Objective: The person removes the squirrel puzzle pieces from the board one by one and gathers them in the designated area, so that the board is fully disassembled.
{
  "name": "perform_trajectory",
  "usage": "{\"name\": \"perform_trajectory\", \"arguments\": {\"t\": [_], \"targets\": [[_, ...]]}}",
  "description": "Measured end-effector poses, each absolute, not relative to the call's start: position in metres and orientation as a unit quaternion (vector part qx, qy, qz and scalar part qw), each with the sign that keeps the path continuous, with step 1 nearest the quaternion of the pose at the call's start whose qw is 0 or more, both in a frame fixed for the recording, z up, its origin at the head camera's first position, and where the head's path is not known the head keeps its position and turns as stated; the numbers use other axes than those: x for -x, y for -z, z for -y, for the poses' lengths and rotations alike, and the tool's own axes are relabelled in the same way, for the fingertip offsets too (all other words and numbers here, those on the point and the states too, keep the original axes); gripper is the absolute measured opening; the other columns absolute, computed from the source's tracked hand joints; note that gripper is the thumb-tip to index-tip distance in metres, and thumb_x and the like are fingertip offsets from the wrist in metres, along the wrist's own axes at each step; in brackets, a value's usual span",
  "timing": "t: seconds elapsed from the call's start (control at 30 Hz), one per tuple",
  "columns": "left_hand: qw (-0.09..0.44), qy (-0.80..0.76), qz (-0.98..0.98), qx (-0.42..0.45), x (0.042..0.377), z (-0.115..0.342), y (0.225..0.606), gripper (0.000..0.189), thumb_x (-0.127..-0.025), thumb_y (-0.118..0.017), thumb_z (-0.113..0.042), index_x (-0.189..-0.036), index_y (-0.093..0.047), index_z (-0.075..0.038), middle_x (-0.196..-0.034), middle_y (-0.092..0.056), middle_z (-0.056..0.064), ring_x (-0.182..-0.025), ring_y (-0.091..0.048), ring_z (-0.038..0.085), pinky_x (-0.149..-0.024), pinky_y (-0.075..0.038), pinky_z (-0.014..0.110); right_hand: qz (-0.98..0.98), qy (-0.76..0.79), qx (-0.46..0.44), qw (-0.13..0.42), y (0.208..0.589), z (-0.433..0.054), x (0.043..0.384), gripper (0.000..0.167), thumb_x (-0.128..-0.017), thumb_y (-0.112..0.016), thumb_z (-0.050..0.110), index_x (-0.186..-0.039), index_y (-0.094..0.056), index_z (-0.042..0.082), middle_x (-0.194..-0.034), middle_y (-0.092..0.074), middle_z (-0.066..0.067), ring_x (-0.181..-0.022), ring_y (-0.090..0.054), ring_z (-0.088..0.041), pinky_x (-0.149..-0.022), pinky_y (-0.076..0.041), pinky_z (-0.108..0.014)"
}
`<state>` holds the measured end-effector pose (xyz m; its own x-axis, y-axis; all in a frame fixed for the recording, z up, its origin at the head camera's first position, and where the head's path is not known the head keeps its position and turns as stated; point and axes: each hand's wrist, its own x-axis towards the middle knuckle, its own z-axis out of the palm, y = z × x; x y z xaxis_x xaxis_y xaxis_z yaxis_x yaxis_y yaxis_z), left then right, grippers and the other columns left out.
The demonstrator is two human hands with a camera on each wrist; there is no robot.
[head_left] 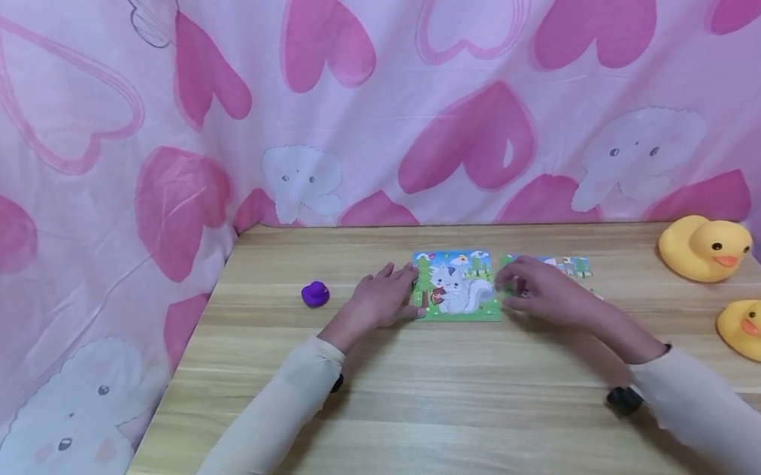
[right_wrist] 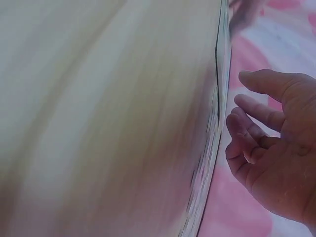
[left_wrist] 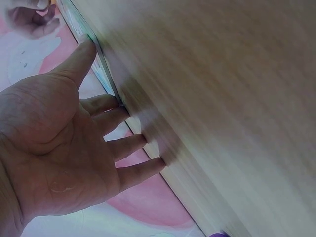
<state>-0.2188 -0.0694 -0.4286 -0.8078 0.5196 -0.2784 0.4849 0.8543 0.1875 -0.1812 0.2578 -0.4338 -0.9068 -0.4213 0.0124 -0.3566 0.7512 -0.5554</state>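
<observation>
A square picture card (head_left: 454, 285) with a white squirrel holding an acorn lies flat on the table. At its left edge rests my left hand (head_left: 380, 298), fingers spread and thumb at the near corner. The left wrist view shows that palm (left_wrist: 59, 153) bare, with thumb and fingertips right at the card's edge. My right hand (head_left: 544, 291) hovers by the card's right edge, its fingers loosely bent. Nothing shows between its fingers (right_wrist: 242, 128) in the right wrist view. Partly hidden behind this hand are colourful puzzle pieces (head_left: 578, 266).
A small purple duck (head_left: 315, 294) sits left of my left hand. Two larger yellow ducks (head_left: 704, 248) stand near the table's right edge. The wooden table (head_left: 437, 421) borders a pink curtain (head_left: 356, 119) with hearts at the back and left.
</observation>
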Motion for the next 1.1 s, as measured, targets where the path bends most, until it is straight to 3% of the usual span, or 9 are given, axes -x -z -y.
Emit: {"name": "perform_trajectory", "arguments": {"t": [0.5, 0.97, 1.1], "targets": [[0.158, -0.048, -0.948, -0.273, 0.217, 0.066, 0.426, 0.084, -0.103, -0.062, -0.055, -0.169, -0.026, -0.017, -0.178, -0.023, 0.003, -0.165, -0.021, 0.035, -0.130, -0.029, 0.064, -0.906, 0.322, 0.244, 0.124, 0.438, -0.167, 0.190, 0.052, -0.094, -0.080, 0.016, -0.142, -0.059, 0.010, -0.132, -0.069, -0.008, -0.098, -0.064, -0.018, -0.085, -0.057, -0.032], [0.155, -0.035, -0.949, -0.272, 0.217, 0.068, 0.428, 0.085, -0.103, -0.060, -0.057, -0.170, -0.025, -0.016, -0.178, -0.023, 0.003, -0.165, -0.022, 0.036, -0.129, -0.031, 0.064, -0.918, 0.326, 0.204, 0.102, 0.447, -0.149, 0.193, 0.060, -0.089, -0.083, 0.010, -0.142, -0.057, 0.001, -0.117, -0.068, -0.010, -0.092, -0.064, -0.017, -0.081, -0.059, -0.032], [0.153, -0.034, -0.950, -0.269, 0.218, 0.070, 0.428, 0.086, -0.103, -0.060, -0.058, -0.170, -0.025, -0.017, -0.178, -0.023, 0.003, -0.165, -0.022, 0.037, -0.128, -0.032, 0.064, -0.915, 0.332, 0.204, 0.107, 0.447, -0.148, 0.197, 0.055, -0.088, -0.084, 0.010, -0.137, -0.060, 0.001, -0.116, -0.068, -0.010, -0.092, -0.063, -0.019, -0.081, -0.057, -0.033]]}}
